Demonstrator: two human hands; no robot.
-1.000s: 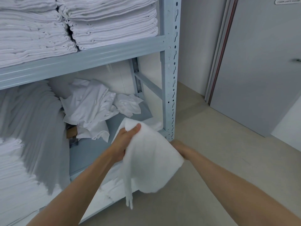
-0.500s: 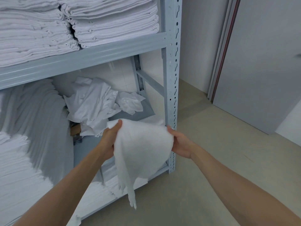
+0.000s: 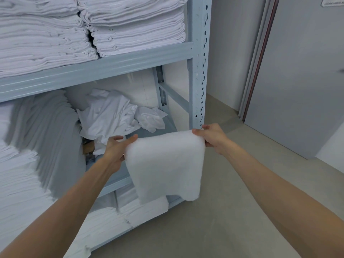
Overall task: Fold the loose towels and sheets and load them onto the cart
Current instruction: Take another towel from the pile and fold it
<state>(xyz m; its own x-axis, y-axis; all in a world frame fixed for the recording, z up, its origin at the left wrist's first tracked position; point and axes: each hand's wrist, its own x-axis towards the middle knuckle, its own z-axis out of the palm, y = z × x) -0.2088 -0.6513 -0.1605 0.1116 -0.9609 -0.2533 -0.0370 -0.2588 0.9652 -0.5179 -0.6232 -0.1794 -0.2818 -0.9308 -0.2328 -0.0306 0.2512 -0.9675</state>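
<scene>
Towel spread for folding in front of the shelving unit.

One shelving unit, two folded stacks on top, one crumpled pile below. One white towel hangs between left hand and right hand, each pinching a top corner; a loosened pinch would likely drop it on the floor.
</scene>
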